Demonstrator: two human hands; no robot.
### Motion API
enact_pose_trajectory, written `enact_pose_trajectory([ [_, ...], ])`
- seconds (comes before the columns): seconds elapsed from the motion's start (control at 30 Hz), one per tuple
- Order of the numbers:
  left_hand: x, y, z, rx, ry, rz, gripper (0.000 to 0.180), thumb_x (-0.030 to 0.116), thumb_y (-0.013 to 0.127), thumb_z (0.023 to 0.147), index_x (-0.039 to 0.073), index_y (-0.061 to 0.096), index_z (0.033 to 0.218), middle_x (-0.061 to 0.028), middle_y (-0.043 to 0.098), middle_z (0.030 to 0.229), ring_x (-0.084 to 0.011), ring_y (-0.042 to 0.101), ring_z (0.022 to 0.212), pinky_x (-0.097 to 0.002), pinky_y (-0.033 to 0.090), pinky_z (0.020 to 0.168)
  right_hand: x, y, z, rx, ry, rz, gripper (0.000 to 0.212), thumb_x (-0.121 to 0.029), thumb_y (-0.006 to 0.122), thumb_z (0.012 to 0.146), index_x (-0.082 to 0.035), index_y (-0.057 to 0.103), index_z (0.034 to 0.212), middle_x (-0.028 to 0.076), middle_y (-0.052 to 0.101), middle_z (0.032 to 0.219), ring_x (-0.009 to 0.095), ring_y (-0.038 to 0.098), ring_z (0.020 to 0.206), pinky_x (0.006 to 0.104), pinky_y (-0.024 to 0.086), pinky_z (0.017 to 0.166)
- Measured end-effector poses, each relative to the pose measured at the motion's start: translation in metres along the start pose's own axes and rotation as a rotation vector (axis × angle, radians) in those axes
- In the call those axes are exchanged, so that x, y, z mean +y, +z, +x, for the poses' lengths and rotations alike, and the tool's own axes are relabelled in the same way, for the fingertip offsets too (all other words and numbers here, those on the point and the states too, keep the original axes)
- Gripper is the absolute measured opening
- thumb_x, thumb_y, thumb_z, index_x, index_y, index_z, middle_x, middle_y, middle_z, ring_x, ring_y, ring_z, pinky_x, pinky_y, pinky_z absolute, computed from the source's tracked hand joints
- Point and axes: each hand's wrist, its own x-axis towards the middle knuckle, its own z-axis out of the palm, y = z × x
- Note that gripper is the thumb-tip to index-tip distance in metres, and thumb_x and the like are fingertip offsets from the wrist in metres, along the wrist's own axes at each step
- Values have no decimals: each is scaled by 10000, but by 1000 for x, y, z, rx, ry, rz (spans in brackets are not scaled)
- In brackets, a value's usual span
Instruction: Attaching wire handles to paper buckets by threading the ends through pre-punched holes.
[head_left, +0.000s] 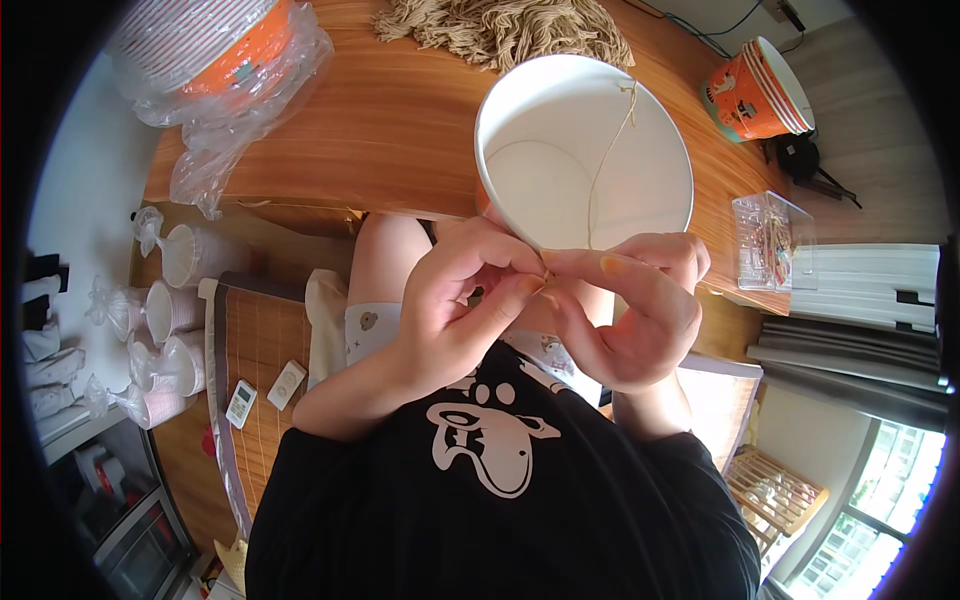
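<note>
A large paper bucket [540,190], white inside with orange showing at its outer side, leans with its mouth toward me at the table's near edge. A thin tan string [597,190] is fixed at the far right of its rim and runs across the opening to my fingers. My left hand [465,295] pinches the string at the near rim between thumb and forefinger. Close against it, my right hand [640,305] pinches the same spot, thumb and forefinger together. The string's end between the fingertips is mostly hidden.
Bundled tan strings [510,30] lie on the wooden table [400,130] beyond the bucket. Stacked orange buckets in plastic wrap [235,60] stand far left, another stack [760,90] far right. A clear box [775,245] sits right; wrapped bucket stacks [175,310] and two remotes [287,384] lie left.
</note>
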Motion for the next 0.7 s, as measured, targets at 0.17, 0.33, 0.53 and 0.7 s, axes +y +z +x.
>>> enact_pose_trajectory([
  [0.17, 1, -4, 5, 33, 117, 250, 40, 28, 700, 928, 29, 688, 967, -39, 633, 918, -93, 537, 740, -212, 418, 614, 2, 0, 1, -7, -14, -16, 500, -64, 876, 667, -153, 644, 1102, -102, 693, 954, 122, 572, 851, 321, 320, 815],
  [0.33, 4, 2, 6, 109, 141, 332, 31, 46, 720, 912, 42, 693, 927, -25, 639, 862, -113, 507, 708, -226, 394, 584, 4, -1, 0, -9, 8, -30, 484, -29, 862, 665, -155, 656, 1085, -102, 681, 943, 122, 563, 843, 305, 319, 798],
  [0.53, 2, 2, 8, 107, 199, 342, 59, 23, 710, 905, 34, 682, 956, -37, 646, 859, -122, 521, 692, -231, 407, 585, 0, -2, 2, -31, 78, 5, 476, 7, 836, 664, -136, 658, 1082, -76, 682, 934, 133, 553, 832, 304, 338, 812],
  [0.7, 1, -4, 13, 99, 285, 416, 173, -29, 724, 839, 41, 694, 994, -40, 645, 855, -139, 537, 684, -251, 425, 584, 6, 6, -7, 132, 89, 184, 466, 24, 831, 674, -103, 659, 1089, -51, 690, 935, 144, 551, 855, 298, 365, 825],
])
